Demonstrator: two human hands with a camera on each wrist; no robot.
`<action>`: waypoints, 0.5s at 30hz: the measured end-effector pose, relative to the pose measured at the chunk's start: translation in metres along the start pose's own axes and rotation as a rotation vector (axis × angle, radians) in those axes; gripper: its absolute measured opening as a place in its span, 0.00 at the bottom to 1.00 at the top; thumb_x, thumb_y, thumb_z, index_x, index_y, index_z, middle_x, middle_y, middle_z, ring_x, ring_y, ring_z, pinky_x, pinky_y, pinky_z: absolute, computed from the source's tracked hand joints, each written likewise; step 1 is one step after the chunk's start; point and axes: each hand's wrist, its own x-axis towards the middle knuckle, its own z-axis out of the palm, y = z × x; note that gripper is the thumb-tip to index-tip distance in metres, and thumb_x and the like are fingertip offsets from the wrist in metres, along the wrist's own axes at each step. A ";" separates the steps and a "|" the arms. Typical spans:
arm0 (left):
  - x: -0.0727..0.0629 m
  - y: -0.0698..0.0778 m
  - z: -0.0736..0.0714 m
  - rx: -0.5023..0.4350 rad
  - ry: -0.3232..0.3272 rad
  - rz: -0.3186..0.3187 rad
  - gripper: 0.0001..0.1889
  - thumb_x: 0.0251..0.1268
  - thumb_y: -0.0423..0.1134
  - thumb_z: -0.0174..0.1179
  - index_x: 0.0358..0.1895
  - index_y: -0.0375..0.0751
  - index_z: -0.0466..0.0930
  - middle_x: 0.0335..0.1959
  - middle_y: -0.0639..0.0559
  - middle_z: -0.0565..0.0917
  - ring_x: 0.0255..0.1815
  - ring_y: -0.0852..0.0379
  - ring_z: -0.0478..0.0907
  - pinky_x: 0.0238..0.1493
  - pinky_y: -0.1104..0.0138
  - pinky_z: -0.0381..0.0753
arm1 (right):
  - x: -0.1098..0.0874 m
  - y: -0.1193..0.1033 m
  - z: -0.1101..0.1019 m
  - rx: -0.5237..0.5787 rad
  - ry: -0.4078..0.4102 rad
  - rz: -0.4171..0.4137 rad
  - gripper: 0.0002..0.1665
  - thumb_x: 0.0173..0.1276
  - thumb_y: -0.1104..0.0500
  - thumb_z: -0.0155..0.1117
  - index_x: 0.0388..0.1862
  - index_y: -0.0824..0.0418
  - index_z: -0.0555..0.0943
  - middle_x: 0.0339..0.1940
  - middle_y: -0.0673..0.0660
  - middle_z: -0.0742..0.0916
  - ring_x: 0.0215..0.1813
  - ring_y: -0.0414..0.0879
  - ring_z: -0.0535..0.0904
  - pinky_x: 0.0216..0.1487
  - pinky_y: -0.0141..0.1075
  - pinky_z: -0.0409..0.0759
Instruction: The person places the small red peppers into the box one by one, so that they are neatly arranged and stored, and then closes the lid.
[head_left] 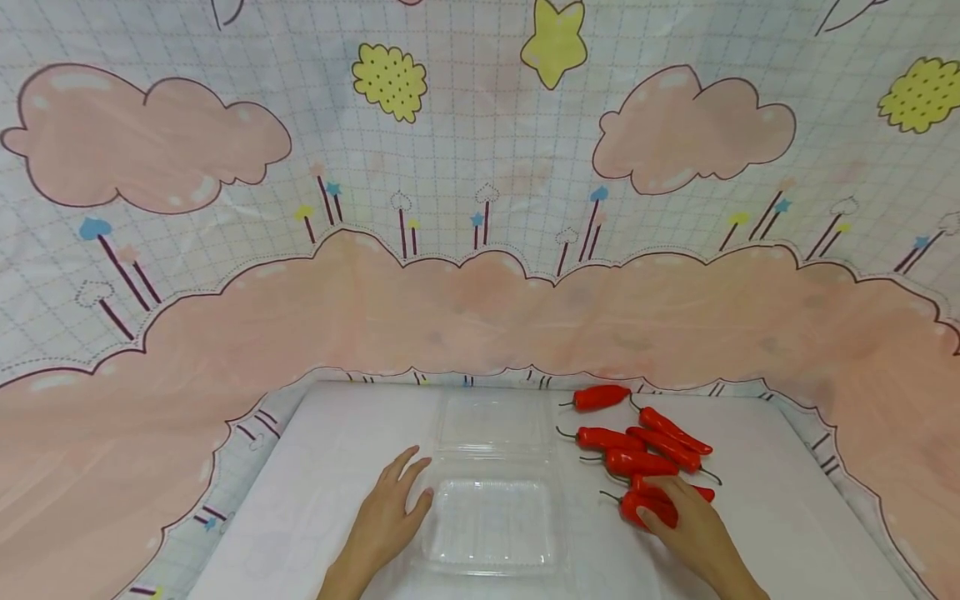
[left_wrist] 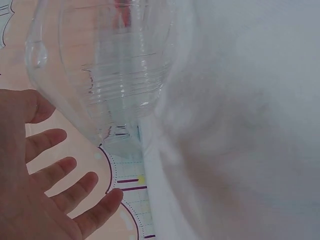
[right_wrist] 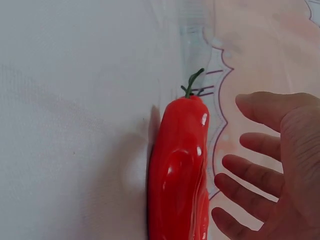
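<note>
A clear plastic clamshell box (head_left: 491, 525) lies unfolded on the white table, its lid half (head_left: 493, 421) towards the back. Just left of the box, my left hand (head_left: 386, 508) has its fingers spread and holds nothing; the left wrist view shows the thumb close to the box's rim. Several red chili peppers (head_left: 637, 462) with green stems lie in a loose group to the right. Over the nearest red pepper (right_wrist: 177, 170) hovers my right hand (head_left: 690, 521), fingers apart and slightly bent. In the right wrist view a gap shows between those fingers and the pepper.
The white tabletop (head_left: 300, 467) ends at the back and sides against a cloth (head_left: 480, 317) printed with clouds and stars. One pepper (head_left: 600, 397) lies near the table's back edge, apart from the closest cluster.
</note>
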 end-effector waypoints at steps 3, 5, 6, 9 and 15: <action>-0.002 -0.001 0.001 -0.012 -0.026 -0.011 0.24 0.65 0.43 0.62 0.65 0.47 0.75 0.72 0.49 0.69 0.70 0.44 0.69 0.55 0.46 0.80 | 0.000 0.002 0.001 -0.006 -0.011 0.016 0.36 0.56 0.45 0.75 0.61 0.58 0.78 0.58 0.60 0.82 0.58 0.57 0.77 0.53 0.56 0.82; -0.003 -0.002 0.002 -0.021 -0.050 -0.018 0.24 0.66 0.44 0.61 0.65 0.48 0.75 0.73 0.49 0.69 0.70 0.44 0.69 0.56 0.46 0.80 | -0.001 0.004 0.002 -0.012 -0.022 0.034 0.36 0.55 0.45 0.75 0.61 0.58 0.78 0.59 0.61 0.82 0.59 0.59 0.76 0.53 0.56 0.82; -0.004 -0.002 0.002 -0.024 -0.060 -0.021 0.24 0.66 0.44 0.61 0.65 0.48 0.75 0.73 0.50 0.68 0.70 0.44 0.69 0.56 0.45 0.80 | -0.001 0.004 0.002 -0.014 -0.028 0.045 0.37 0.55 0.45 0.75 0.61 0.58 0.77 0.58 0.62 0.82 0.59 0.59 0.76 0.53 0.56 0.82; -0.006 -0.002 0.004 -0.021 -0.082 -0.029 0.24 0.67 0.45 0.60 0.66 0.50 0.75 0.73 0.51 0.68 0.70 0.43 0.70 0.56 0.45 0.79 | -0.001 0.006 0.002 -0.024 -0.042 0.054 0.38 0.53 0.44 0.77 0.60 0.59 0.78 0.57 0.61 0.83 0.58 0.59 0.76 0.53 0.57 0.82; -0.009 -0.004 0.006 -0.012 -0.072 -0.027 0.23 0.66 0.44 0.61 0.65 0.50 0.76 0.73 0.51 0.70 0.67 0.43 0.73 0.54 0.45 0.80 | 0.001 0.006 0.003 -0.027 -0.053 0.062 0.39 0.52 0.45 0.77 0.60 0.61 0.78 0.56 0.61 0.83 0.57 0.58 0.77 0.53 0.58 0.82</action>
